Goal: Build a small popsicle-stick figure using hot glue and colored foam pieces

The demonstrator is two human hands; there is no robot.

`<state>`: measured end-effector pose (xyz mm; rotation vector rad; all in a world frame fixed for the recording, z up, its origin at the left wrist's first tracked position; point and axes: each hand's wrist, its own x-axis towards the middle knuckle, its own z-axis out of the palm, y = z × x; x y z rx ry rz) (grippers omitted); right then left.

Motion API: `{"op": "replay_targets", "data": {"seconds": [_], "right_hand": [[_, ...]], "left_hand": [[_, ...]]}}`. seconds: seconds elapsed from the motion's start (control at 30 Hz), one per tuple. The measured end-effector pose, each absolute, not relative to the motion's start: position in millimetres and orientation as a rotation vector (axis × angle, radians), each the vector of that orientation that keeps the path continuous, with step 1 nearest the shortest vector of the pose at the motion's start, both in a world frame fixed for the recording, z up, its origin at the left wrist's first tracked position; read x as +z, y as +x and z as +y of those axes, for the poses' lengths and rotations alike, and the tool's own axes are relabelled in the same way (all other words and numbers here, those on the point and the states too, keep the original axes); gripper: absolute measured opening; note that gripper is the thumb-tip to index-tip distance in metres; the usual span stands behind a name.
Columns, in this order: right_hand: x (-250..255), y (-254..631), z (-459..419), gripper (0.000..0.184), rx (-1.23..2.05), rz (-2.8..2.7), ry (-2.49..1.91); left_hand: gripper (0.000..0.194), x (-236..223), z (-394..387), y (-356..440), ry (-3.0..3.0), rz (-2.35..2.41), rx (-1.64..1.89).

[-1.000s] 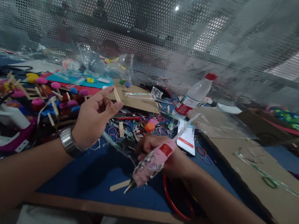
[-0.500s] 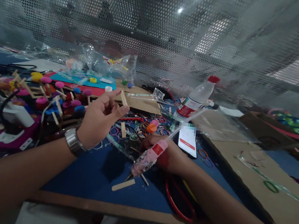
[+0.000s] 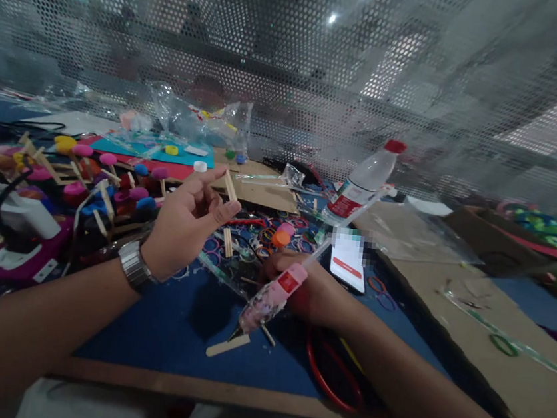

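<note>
Between the thumb and fingers of my left hand [image 3: 189,219], closed in a pinch, stands a small piece of wooden sticks [image 3: 231,186] lying side by side. My right hand [image 3: 295,281] is wrapped round a pink hot glue gun [image 3: 273,296] with a clear glue stick [image 3: 318,250] poking out of its back end. The gun's dark nozzle points down and meets or hovers just over a flat popsicle stick [image 3: 227,346] on the blue table; contact is hard to tell. Most of my right fingers are hidden behind the gun.
Red-handled scissors [image 3: 332,376] lie beside my right forearm. A phone [image 3: 349,261] and a red-capped bottle [image 3: 365,182] stand beyond. Colourful rubber bands [image 3: 300,223] are scattered midway. Left are a purple power strip [image 3: 27,251] and pom-pom stick pieces [image 3: 77,191]. Cardboard [image 3: 435,287] lies right.
The glue gun's nozzle has shifted slightly left and down, closer to the popsicle stick on the table. My left hand keeps its pinch on the wooden sticks.
</note>
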<state>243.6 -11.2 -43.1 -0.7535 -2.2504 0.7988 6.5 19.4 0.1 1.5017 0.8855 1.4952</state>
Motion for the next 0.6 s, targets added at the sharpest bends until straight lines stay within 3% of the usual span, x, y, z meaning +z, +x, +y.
{"op": "replay_targets", "data": {"seconds": [0.2,0.6], "right_hand": [[-38,241,-13,0.015,0.880,-2.212,-0.767],[-24,231,-18,0.043,1.156,-1.563,-0.892]], "left_hand": [[0.047,1,19,7,1.516,0.880,1.478],[0.067,1,11,10,1.465,0.699,1.101]]}}
